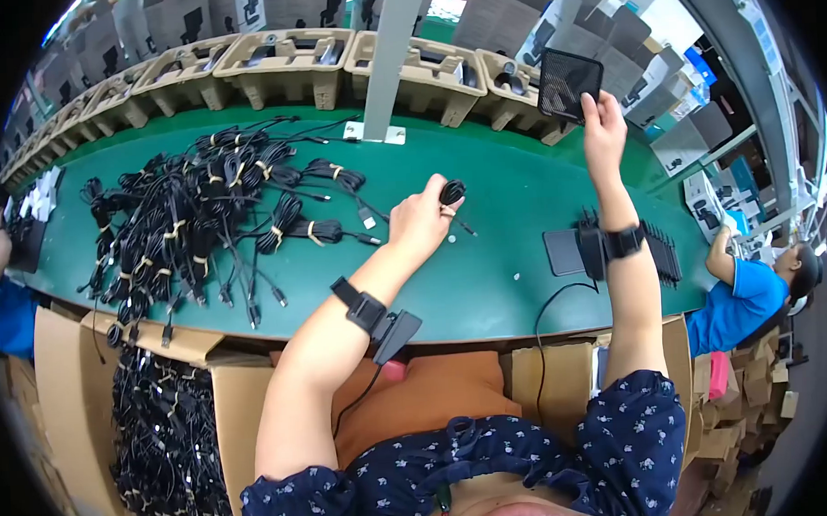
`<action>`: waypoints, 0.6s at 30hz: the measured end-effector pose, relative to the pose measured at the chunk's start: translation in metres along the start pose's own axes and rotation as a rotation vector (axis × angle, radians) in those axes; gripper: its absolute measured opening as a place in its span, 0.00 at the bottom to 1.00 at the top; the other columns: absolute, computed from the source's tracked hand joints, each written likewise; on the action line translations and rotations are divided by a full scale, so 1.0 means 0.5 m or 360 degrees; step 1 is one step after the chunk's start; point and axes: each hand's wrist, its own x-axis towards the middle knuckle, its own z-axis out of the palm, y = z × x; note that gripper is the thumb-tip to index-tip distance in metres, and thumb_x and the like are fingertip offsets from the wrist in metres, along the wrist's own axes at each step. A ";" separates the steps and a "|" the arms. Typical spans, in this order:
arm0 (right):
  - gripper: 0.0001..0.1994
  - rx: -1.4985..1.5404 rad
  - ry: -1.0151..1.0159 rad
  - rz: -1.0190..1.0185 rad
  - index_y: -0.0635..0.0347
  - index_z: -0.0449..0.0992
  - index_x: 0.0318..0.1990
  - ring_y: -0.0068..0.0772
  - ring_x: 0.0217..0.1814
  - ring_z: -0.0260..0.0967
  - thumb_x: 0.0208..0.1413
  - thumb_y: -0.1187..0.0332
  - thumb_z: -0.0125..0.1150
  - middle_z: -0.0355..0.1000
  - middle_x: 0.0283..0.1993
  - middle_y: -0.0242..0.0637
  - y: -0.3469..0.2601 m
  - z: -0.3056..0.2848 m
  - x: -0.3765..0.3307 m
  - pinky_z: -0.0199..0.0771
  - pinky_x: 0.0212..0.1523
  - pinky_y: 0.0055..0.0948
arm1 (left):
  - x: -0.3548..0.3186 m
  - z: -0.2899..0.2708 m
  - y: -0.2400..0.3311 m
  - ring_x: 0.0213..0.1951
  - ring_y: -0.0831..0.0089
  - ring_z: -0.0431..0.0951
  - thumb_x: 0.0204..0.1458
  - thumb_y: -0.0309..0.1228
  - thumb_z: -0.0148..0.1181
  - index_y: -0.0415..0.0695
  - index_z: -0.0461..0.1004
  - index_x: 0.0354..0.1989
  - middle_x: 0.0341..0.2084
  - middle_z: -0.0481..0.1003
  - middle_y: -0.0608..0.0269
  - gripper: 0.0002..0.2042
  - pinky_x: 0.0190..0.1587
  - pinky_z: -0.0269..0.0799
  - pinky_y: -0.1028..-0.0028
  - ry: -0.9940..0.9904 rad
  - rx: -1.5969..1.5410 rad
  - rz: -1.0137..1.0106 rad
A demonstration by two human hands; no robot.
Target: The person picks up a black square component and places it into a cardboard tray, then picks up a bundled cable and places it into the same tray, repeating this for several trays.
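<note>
Green felt covers the table (522, 198), and the head view shows both of the person's hands raised over it. The left hand (421, 219) is closed around a small coiled black cable (453, 193), pinched at the fingertips just above the cloth, the forearm running up from the lower edge with a black wrist strap (365, 308). The right hand (603, 128) is stretched far forward, arm nearly straight, fingers gripping the lower edge of a flat black mesh pad (569, 84) held up near the row of moulded pulp trays (433, 73) along the far side.

As I judge it, the step in hand is pairing a cable with a pad at the trays; the next move would call for lining the pad up with a tray slot while keeping the coil from springing loose.

A heap of tied black cables (199, 212) lies well to the left, and a stack of black pads (616, 249) sits beneath the right forearm.
</note>
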 end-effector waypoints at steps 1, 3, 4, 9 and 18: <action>0.09 -0.0159 0.0068 0.0002 0.66 0.69 0.39 0.10 0.24 0.59 0.55 0.70 0.54 0.68 0.24 0.25 0.027 -0.006 0.022 0.57 0.24 0.14 | -0.001 0.002 0.005 0.27 0.53 0.74 0.49 0.38 0.55 0.46 0.62 0.35 0.20 0.73 0.53 0.12 0.26 0.67 0.61 -0.0024 -0.0042 -0.0055; 0.11 -0.0383 0.0149 0.0085 0.61 0.70 0.37 0.21 0.28 0.67 0.53 0.63 0.55 0.72 0.26 0.33 0.072 0.018 0.055 0.65 0.31 0.23 | -0.001 -0.015 -0.007 0.27 0.54 0.75 0.49 0.38 0.55 0.46 0.63 0.34 0.20 0.74 0.55 0.12 0.27 0.67 0.63 -0.0077 -0.0070 -0.0079; 0.11 -0.0474 0.0192 0.0126 0.60 0.70 0.37 0.25 0.29 0.68 0.53 0.62 0.54 0.72 0.27 0.34 0.097 0.020 0.080 0.65 0.33 0.26 | 0.002 -0.013 -0.003 0.27 0.54 0.75 0.49 0.38 0.55 0.45 0.63 0.34 0.20 0.73 0.55 0.12 0.27 0.67 0.63 -0.0083 -0.0082 -0.0061; 0.16 -0.0889 0.0294 0.0484 0.56 0.70 0.42 0.38 0.40 0.70 0.51 0.56 0.54 0.73 0.36 0.39 0.178 0.030 0.137 0.67 0.40 0.34 | 0.020 -0.006 -0.003 0.26 0.56 0.75 0.50 0.38 0.54 0.46 0.63 0.35 0.19 0.74 0.57 0.11 0.26 0.68 0.63 -0.0152 -0.0105 -0.0082; 0.21 -0.1304 -0.0028 0.0828 0.51 0.68 0.51 0.41 0.52 0.66 0.51 0.53 0.52 0.70 0.47 0.40 0.287 0.012 0.169 0.64 0.50 0.36 | 0.032 -0.006 -0.005 0.23 0.56 0.74 0.50 0.40 0.54 0.45 0.64 0.33 0.17 0.73 0.58 0.12 0.25 0.67 0.63 -0.0165 -0.0185 -0.0227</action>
